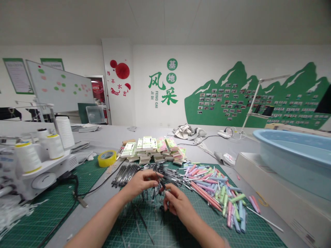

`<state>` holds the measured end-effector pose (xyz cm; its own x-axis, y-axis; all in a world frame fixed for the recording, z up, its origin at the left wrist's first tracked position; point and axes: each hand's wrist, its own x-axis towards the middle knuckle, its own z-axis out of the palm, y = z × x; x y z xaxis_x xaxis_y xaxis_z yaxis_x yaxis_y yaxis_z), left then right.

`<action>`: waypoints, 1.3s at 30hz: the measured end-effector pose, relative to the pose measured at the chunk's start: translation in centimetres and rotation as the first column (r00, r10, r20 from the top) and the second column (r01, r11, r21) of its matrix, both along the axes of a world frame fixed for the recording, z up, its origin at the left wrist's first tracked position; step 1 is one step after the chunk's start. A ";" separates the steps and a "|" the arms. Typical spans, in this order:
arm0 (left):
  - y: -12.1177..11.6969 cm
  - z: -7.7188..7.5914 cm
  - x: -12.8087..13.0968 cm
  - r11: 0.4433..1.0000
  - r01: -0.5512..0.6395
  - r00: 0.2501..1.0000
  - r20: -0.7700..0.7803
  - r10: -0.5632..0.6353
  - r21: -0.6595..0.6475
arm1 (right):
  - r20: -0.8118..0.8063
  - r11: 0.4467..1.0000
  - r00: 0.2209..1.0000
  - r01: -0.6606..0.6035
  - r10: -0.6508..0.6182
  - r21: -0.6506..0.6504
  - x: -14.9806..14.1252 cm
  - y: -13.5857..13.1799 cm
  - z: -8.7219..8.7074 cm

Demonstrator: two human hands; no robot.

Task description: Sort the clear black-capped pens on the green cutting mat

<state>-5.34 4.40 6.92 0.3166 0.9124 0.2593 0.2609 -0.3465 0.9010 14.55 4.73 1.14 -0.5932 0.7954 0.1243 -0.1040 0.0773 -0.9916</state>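
Over the green cutting mat [191,224] my left hand [143,182] and my right hand [177,203] are close together. Both are closed on a slim dark pen [162,186] slanting between the fingertips; its ends are partly hidden. Just beyond my left hand lies a row of black and clear pens [125,175], with a looser heap of dark pens [172,174] beside it. Several dark sticks [143,220] lie scattered on the mat below my hands. Right of my right hand spreads a pile of pink, blue, green and purple tubes [219,189].
Small boxes [152,148] are stacked behind the pens, with yellow tape [107,158] to their left. A sewing machine [49,165] with white thread cones [65,132] stands at left. At right a blue basin [294,151] rests on a white box [279,193].
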 end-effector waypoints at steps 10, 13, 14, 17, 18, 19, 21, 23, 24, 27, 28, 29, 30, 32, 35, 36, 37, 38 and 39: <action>1.8 -1.5 -5.8 0.932 -0.275 0.716 -0.596 0.363 0.237 | -0.135 0.985 0.977 0.158 -0.166 -0.072 0.7 0.5 0.1; 1.9 -1.9 -6.7 0.911 -0.308 0.612 -0.677 0.409 0.272 | -0.135 0.975 0.966 0.216 -0.222 -0.056 0.8 0.7 0.1; 1.9 -2.0 -6.6 0.915 -0.297 0.607 -0.686 0.401 0.272 | -0.133 0.970 0.961 0.236 -0.241 -0.054 0.9 0.8 0.1; 1.7 -2.1 -5.7 0.960 -0.174 0.663 -0.695 0.279 0.220 | -0.128 0.956 0.948 0.288 -0.292 -0.052 1.0 1.1 0.0; 1.5 -2.1 -5.3 0.975 -0.111 0.688 -0.693 0.215 0.193 | -0.129 0.953 0.944 0.300 -0.304 -0.050 1.1 1.1 -0.1; 1.4 -2.1 -4.8 0.984 -0.052 0.707 -0.690 0.157 0.171 | -0.131 0.950 0.941 0.309 -0.313 -0.048 1.1 1.2 -0.1; 1.3 -2.3 -4.0 0.988 0.019 0.717 -0.691 0.092 0.152 | -0.138 0.947 0.937 0.316 -0.320 -0.052 1.2 1.3 -0.2; 1.3 -2.5 -3.8 0.987 0.013 0.699 -0.707 0.104 0.158 | -0.142 0.944 0.934 0.323 -0.329 -0.063 1.2 1.4 -0.3; 1.3 -2.7 -3.8 0.986 -0.016 0.682 -0.719 0.134 0.168 | -0.142 0.943 0.932 0.328 -0.334 -0.066 1.2 1.4 -0.3; 1.6 -2.9 -4.5 0.966 -0.131 0.622 -0.741 0.255 0.223 | -0.147 0.936 0.924 0.349 -0.353 -0.052 1.3 1.5 -0.3; 1.7 -3.0 -4.8 0.959 -0.154 0.610 -0.740 0.283 0.239 | -0.148 0.934 0.922 0.354 -0.357 -0.048 1.3 1.5 -0.2; 1.7 -3.0 -5.0 0.954 -0.166 0.607 -0.737 0.297 0.248 | -0.148 0.933 0.921 0.358 -0.361 -0.048 1.3 1.5 -0.2; 1.8 -3.0 -5.1 0.955 -0.166 0.611 -0.734 0.296 0.247 | -0.147 0.931 0.919 0.362 -0.365 -0.051 1.4 1.5 -0.2; 1.7 -2.9 -5.3 0.963 -0.147 0.631 -0.729 0.266 0.224 | -0.146 0.927 0.916 0.368 -0.374 -0.064 1.4 1.5 -0.1; 1.6 -2.8 -5.1 0.981 -0.091 0.671 -0.717 0.188 0.171 | -0.146 0.921 0.909 0.383 -0.390 -0.076 1.5 1.6 0.0; 1.6 -2.7 -5.0 0.985 -0.075 0.683 -0.711 0.166 0.158 | -0.142 0.918 0.907 0.389 -0.396 -0.075 1.5 1.6 0.0; 1.6 -2.6 -4.9 0.986 -0.066 0.692 -0.705 0.155 0.152 | -0.135 0.916 0.906 0.396 -0.402 -0.071 1.5 1.6 0.0; 1.5 -2.6 -4.7 0.986 -0.065 0.699 -0.698 0.154 0.153 | -0.126 0.913 0.904 0.403 -0.408 -0.064 1.5 1.7 0.0; 1.5 -2.4 -4.4 0.984 -0.070 0.703 -0.692 0.163 0.161 | -0.116 0.911 0.903 0.409 -0.413 -0.054 1.5 1.8 -0.1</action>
